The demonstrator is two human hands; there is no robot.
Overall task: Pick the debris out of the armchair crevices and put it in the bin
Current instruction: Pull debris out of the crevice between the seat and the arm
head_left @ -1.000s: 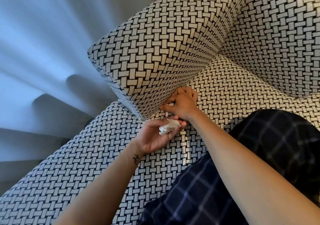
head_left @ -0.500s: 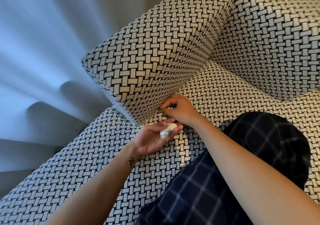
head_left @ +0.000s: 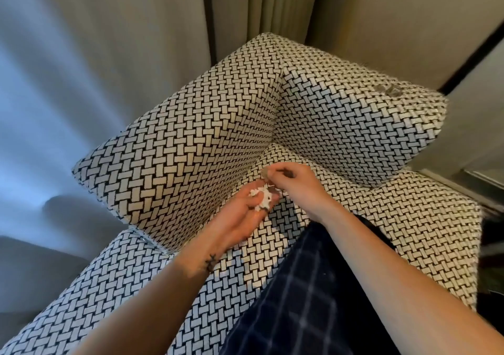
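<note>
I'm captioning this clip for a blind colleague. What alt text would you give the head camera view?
A person's left hand cups crumpled white debris while the right hand pinches a small scrap just above it, over the seat of a black-and-white woven armchair. Grey curtains hang behind.

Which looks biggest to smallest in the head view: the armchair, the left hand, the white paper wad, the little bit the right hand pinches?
1. armchair, fills most of the view
2. left hand
3. white paper wad, held in that hand
4. little bit, pinched by the right hand; too small to identify
</note>
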